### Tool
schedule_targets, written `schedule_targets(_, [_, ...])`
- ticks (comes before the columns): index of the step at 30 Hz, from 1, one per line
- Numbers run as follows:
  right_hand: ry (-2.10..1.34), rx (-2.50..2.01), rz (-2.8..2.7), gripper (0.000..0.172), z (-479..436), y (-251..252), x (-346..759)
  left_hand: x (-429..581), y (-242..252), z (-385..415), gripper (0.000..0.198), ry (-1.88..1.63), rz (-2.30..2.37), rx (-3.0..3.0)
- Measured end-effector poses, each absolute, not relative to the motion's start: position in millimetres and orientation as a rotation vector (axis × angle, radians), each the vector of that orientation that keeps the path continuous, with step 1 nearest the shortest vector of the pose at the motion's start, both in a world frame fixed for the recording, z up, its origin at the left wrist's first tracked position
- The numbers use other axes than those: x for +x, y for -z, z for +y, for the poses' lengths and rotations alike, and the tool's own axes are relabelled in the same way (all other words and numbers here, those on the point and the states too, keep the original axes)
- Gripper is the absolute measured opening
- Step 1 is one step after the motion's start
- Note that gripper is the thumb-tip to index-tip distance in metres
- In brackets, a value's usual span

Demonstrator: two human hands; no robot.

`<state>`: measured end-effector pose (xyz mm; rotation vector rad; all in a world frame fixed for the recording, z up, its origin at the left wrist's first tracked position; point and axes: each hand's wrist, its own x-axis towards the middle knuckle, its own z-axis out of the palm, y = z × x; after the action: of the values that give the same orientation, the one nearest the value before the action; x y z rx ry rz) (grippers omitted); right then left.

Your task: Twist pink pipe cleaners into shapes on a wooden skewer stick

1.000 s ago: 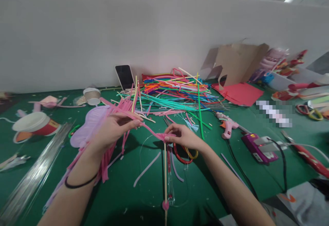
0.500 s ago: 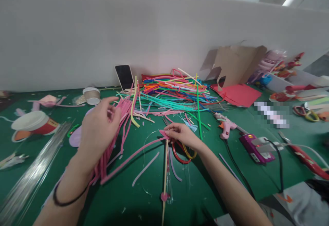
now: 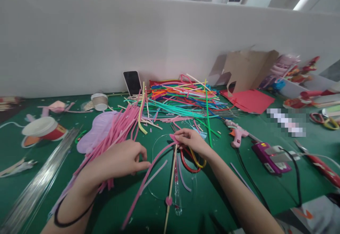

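My right hand is closed in a pinch on one end of a pink pipe cleaner, where it is bent into a small pointed shape at the top of a thin wooden stick. A small pink ball-like piece sits lower on that stick. The pipe cleaner's long tail curves down to the left. My left hand hovers beside this tail, thumb and index finger slightly apart, with nothing visible between them. Under my left forearm lies a bundle of pink pipe cleaners.
Scissors lie under my right hand. A mixed pile of coloured pipe cleaners is at the back, beside a phone. On the right are a pink glue gun and a purple power strip. Clear thin rods lie left.
My left hand has moved down and right, from above the pink bundle to beside the pipe cleaner's tail. The tail now hangs more steeply toward me. My right hand keeps its pinch.
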<state>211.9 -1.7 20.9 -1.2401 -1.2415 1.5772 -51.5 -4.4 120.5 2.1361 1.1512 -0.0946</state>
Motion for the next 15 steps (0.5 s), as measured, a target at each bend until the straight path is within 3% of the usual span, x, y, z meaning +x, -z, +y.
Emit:
schedule_targets(4, [-1.576, -1.230, -1.237, 0.037, -2.0, -20.3, 211.6, -44.4, -124.8, -12.4, 0.027, 0.269, 1.054, 2.113])
schedule_targets(11, [-1.566, -1.258, -1.235, 0.037, -3.2, -25.7, 208.5, -36.9, -137.6, -11.9, 0.043, -0.104, 1.157, 2.114])
schedule_targets(15, [-1.568, -1.246, -1.226, 0.038, -3.7, -25.6, 207.7, -37.9, -143.7, -11.7, 0.048, -0.066, 1.192, 2.041])
